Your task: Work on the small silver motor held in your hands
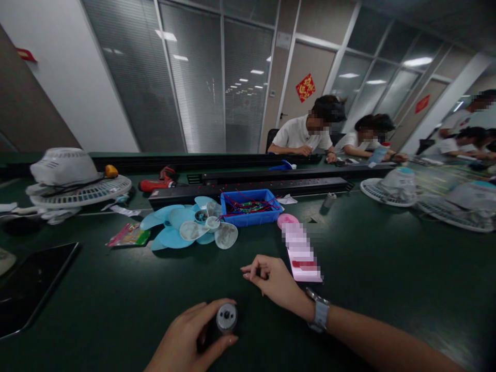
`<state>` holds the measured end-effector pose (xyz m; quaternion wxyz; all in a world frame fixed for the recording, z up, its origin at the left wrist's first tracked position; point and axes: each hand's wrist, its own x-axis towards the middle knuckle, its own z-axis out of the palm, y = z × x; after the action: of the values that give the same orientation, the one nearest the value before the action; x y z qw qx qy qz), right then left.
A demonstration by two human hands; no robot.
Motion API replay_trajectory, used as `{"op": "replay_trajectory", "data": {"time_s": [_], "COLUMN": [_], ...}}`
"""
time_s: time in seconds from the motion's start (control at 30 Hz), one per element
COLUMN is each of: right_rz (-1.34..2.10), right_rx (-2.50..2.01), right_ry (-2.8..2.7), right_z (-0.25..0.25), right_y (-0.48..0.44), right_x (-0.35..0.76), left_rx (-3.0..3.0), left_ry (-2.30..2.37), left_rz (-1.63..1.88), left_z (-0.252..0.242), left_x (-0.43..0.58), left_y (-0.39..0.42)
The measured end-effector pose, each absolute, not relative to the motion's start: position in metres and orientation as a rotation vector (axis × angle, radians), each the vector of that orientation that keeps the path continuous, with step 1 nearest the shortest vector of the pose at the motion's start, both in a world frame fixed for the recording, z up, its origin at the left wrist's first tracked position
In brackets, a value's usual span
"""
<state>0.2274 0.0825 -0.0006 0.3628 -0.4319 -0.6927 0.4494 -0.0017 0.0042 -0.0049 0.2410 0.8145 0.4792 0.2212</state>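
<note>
My left hand point(194, 330) grips a small cylindrical metal motor point(227, 316) between thumb and fingers, just above the dark green table. Its round end face, with a few holes, points up toward me. To the right and a little farther away is my right hand point(273, 279), with a watch on the wrist. Its thumb and index fingertips come close together in a pinch, and the other fingers curl. Whatever they may hold is too small to make out. Beyond it lies a pink flat object point(304, 253) with a round end, partly blurred.
Blue and grey fan blades point(174, 227) lie beside a blue bin point(251, 219) of wires. Another metal cylinder point(328, 202) stands farther right. A red power drill point(158, 181), long black rails point(248, 188), fan housings point(64, 168) and a tablet point(34, 284) surround this area. Co-workers sit opposite.
</note>
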Motion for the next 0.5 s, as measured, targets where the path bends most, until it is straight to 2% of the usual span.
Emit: {"op": "replay_trajectory", "data": {"time_s": [0.27,0.5], "right_rz": [1.071,1.195], "right_rx": [-1.162,-1.167], "right_ry": [-1.808,-1.699], "right_z": [0.0037,-0.0001], "right_y": [0.0799,0.0844], "right_x": [0.2295,0.2281], "left_rx": [2.256,2.197], "left_ry": [1.288,1.300], "left_rz": [0.632,0.604], "left_z": [-0.0034,-0.0031], "left_x": [-0.0012,-0.0012], "left_y": [0.0046,0.0022]}}
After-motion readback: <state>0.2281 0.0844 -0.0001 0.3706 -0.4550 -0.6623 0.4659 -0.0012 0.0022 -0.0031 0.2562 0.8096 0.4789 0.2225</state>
